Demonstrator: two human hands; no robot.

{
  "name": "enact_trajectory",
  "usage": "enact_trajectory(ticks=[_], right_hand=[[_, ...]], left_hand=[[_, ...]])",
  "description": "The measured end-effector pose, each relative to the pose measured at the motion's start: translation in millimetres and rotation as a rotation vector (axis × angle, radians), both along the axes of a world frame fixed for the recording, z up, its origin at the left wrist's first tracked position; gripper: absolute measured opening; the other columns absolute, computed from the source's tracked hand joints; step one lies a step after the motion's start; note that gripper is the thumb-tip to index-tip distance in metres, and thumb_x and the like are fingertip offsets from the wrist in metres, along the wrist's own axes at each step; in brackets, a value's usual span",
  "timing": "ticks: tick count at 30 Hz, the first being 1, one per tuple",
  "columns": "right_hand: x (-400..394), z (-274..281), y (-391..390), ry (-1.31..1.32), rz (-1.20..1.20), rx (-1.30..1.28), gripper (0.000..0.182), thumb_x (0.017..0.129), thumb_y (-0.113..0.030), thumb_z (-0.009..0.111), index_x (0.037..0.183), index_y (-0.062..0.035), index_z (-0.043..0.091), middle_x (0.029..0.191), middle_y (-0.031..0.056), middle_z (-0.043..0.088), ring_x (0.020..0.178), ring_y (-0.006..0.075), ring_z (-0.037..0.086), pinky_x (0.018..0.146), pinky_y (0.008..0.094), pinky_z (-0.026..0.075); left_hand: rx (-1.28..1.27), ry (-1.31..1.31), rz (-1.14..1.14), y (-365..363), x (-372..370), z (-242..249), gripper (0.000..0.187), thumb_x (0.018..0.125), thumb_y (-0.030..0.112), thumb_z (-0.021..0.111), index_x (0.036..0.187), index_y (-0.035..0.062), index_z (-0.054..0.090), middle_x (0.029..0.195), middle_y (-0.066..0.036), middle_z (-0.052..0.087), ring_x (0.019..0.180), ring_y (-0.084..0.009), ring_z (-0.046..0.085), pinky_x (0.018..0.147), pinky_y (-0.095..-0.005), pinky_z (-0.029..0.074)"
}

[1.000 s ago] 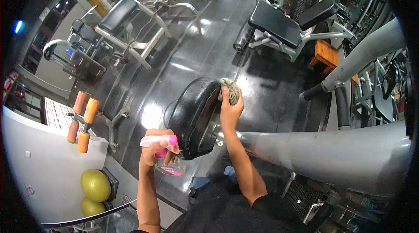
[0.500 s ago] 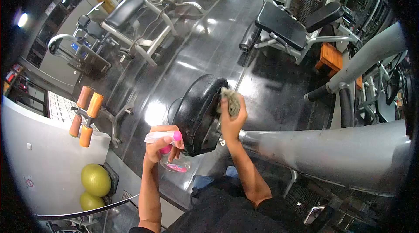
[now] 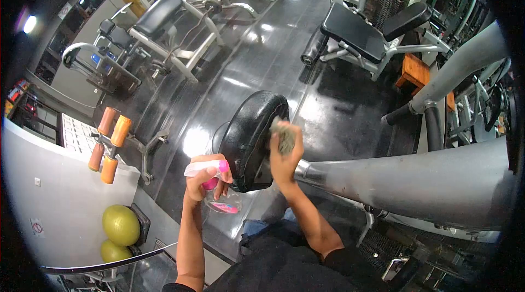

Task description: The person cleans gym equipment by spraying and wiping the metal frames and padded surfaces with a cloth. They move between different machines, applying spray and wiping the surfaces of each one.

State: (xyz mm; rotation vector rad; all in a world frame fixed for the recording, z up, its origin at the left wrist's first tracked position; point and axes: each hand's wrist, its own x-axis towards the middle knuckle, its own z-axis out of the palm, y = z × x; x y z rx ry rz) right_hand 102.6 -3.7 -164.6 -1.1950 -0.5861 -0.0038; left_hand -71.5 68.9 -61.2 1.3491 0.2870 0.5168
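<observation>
My left hand is wrapped round the neck of a clear spray bottle with a white and pink trigger head, close to the lower left side of a black padded cushion. Bunched in my right hand is a grey-green cloth, slightly blurred, against the right edge of the cushion. A thick grey metal tube runs off to the right from behind the cushion.
A black bench stands ahead to the right, near a wooden box. Orange and brown foam rollers and green balls are at the left. More gym machines stand farther back on the dark floor.
My right hand has moved a little down and left along the cushion's edge with the cloth. My left hand still holds the bottle, slightly farther right in view.
</observation>
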Motion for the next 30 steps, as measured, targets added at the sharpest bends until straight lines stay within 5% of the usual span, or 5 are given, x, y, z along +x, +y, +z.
enact_trajectory(ticks=[10,20,25,28,30], right_hand=[[-48.0,11.5,-41.3,0.353,0.26,-0.241,0.024,0.093,-0.01,0.062,0.114,0.0001,0.056,0.097,0.0147,0.067,0.091,0.0216,0.066,0.082,0.0335,0.051],[4.4,-0.7,-1.3,0.247,0.04,-0.228,0.022,0.096,-0.016,0.058,0.112,-0.0008,0.053,0.097,0.0173,0.066,0.091,0.0296,0.066,0.083,0.0378,0.049],[-56.4,14.5,-48.5,0.548,0.362,-0.206,0.025,0.098,-0.016,0.058,0.117,-0.0007,0.053,0.099,0.0055,0.063,0.084,0.0144,0.061,0.076,0.0302,0.05],[-75.1,11.1,-65.6,-0.093,0.204,-0.21,0.021,0.097,-0.014,0.061,0.114,-0.0031,0.054,0.096,0.0044,0.062,0.087,0.01,0.058,0.078,0.0246,0.049],[-68.7,-5.2,-53.6,0.005,0.227,-0.154,0.02,0.097,-0.013,0.06,0.113,-0.0029,0.055,0.096,0.0043,0.061,0.088,0.01,0.058,0.079,0.0242,0.048]], left_hand=[[0.015,-0.007,0.023,-1.7,-1.0,-3.1,0.042,0.086,0.032,0.055,0.072,-0.0074,0.059,0.067,-0.018,0.063,0.033,-0.0176,0.051,0.037,-0.0293,0.047],[0.066,0.024,0.059,-6.4,-2.5,-1.2,0.046,0.085,0.037,0.054,0.072,-0.0072,0.058,0.067,-0.018,0.063,0.034,-0.0182,0.052,0.038,-0.0292,0.046],[0.043,0.003,0.085,-8.0,-5.6,-7.1,0.047,0.085,0.038,0.053,0.072,-0.0071,0.059,0.068,-0.018,0.064,0.033,-0.0182,0.052,0.039,-0.0294,0.047],[0.037,-0.01,0.109,-7.9,-6.6,-8.9,0.046,0.085,0.037,0.053,0.072,-0.0065,0.059,0.069,-0.019,0.064,0.033,-0.0179,0.052,0.039,-0.0294,0.048],[0.015,-0.022,0.104,-8.1,-7.3,-10.1,0.046,0.085,0.037,0.053,0.071,-0.0059,0.058,0.069,-0.019,0.064,0.033,-0.0176,0.052,0.04,-0.0293,0.048]])
